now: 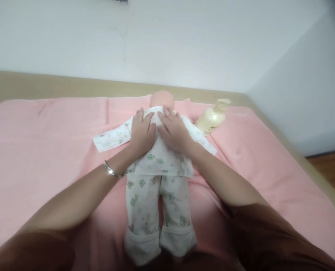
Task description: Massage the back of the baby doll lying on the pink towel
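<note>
A baby doll (162, 99) with a smooth bald head lies stretched out with its head away from me. It wears a white printed top (161, 162) and matching trousers (143, 203) with turned-up cuffs. My left hand (142, 131) lies flat on the left side of the top near the shoulder, fingers spread. Resting on the right side in the same way, my right hand (174, 130) has its fingers apart. The two thumbs point toward each other at the middle. Both sleeves stretch out sideways, and no doll hands show at their ends.
A pale yellow pump bottle (214, 116) leans or lies beside the right sleeve. Under everything is a pink cloth (43, 150) on a light wooden surface (15, 84). White walls (184, 45) stand behind and to the right, with brown floor (331, 169) at the far right.
</note>
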Available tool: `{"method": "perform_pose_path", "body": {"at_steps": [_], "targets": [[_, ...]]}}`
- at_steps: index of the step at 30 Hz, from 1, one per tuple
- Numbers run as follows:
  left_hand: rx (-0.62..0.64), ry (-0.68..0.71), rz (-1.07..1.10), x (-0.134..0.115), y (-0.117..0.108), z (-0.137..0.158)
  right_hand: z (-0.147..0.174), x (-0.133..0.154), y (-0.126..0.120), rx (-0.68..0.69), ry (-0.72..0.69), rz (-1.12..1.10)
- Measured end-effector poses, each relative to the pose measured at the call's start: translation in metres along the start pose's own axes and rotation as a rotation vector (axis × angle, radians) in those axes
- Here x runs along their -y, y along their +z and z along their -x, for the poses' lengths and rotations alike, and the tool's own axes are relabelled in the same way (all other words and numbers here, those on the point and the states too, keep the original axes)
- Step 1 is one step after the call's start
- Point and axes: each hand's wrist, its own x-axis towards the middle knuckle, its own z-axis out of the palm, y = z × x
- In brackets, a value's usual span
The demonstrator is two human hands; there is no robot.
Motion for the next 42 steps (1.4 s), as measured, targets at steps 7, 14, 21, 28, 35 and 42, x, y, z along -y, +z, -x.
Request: {"method": "perform_pose_path", "body": {"at_steps": [7,14,21,28,35,42], "targets": [[0.013,0.184,-0.17,-0.028,-0.008,0.025,-0.008,-0.013,-0.004,-0.027,0.141,0.063],[0.138,0.153,-0.098,-0.01,-0.013,-0.001,0.018,0.026,-0.01,-0.045,0.115,0.365],[0.104,0.134,-0.132,-0.01,-0.015,-0.003,0.011,0.015,-0.006,-0.06,0.047,0.246],[0.142,0.183,-0.165,-0.036,-0.019,0.024,-0.012,-0.022,-0.003,-0.011,0.098,0.066],[0.209,0.109,-0.063,-0.024,-0.022,-0.005,0.007,0.005,-0.002,-0.09,0.071,0.185],[0.165,0.136,-0.046,-0.01,-0.008,-0.008,0.026,0.031,-0.002,-0.134,0.027,0.299]]}}
